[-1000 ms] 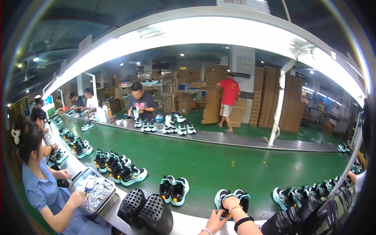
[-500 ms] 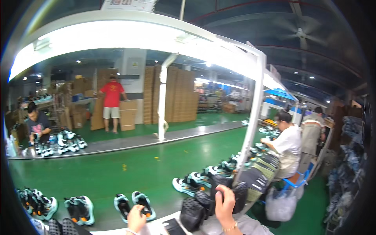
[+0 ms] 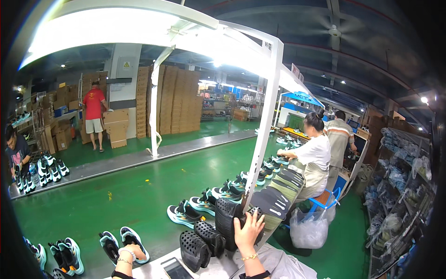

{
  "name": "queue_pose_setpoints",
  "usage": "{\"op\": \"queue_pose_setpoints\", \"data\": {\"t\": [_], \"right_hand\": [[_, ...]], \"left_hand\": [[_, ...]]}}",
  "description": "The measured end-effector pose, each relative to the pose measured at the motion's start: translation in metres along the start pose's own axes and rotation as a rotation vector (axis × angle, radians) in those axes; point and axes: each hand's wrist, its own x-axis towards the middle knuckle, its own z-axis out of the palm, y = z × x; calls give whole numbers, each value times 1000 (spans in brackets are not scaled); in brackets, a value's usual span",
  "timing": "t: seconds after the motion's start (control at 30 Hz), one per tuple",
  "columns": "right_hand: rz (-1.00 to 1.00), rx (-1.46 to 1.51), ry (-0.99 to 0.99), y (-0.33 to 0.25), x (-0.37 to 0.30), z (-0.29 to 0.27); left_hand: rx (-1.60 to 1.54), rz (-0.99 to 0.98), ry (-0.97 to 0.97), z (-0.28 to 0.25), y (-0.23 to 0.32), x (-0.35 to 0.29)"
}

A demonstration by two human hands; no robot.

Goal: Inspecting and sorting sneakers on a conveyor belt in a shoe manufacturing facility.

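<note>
My left hand (image 3: 133, 252) is at the near end of a black, white and mint sneaker (image 3: 134, 235), its fingers curled in at the shoe's opening. A matching sneaker (image 3: 109, 245) stands just left of it. My right hand (image 3: 249, 231) lies with spread fingers against a black clog-shaped piece dotted with holes (image 3: 256, 215). Beside it on the left is another black perforated piece (image 3: 227, 218), and two more like it, a tilted one (image 3: 195, 251) and a smaller one (image 3: 210, 237), rest nearer me on the white ledge.
A phone (image 3: 178, 269) lies on the white ledge. Sneakers (image 3: 202, 202) line the green belt's right side, beside stacked dark insole-like sheets (image 3: 272, 202). A white post (image 3: 267, 125) rises by the right hand. A co-worker (image 3: 318, 158) sits beyond, near a plastic bag (image 3: 309, 228).
The view has swung right, so things sit farther left. My right hand has gone from raised with bent fingers to spread on the black clog-shaped piece. My left hand stays at the sneaker.
</note>
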Motion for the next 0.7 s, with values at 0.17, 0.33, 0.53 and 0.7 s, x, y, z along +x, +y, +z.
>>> {"op": "queue_pose_setpoints", "data": {"t": [0.17,0.33,0.53,0.7], "right_hand": [[-33,-42,33,1,1,4],[-166,244,174,-6,12,-12],[-160,888,29,-66,-5,-75],[-308,1109,-945,-110,-63,-89]], "left_hand": [[137,34,235,22,1,-19],[111,109,248,19,-2,-47],[-123,-11,298,28,-13,-37],[-327,373,1137,37,32,-96]]}}
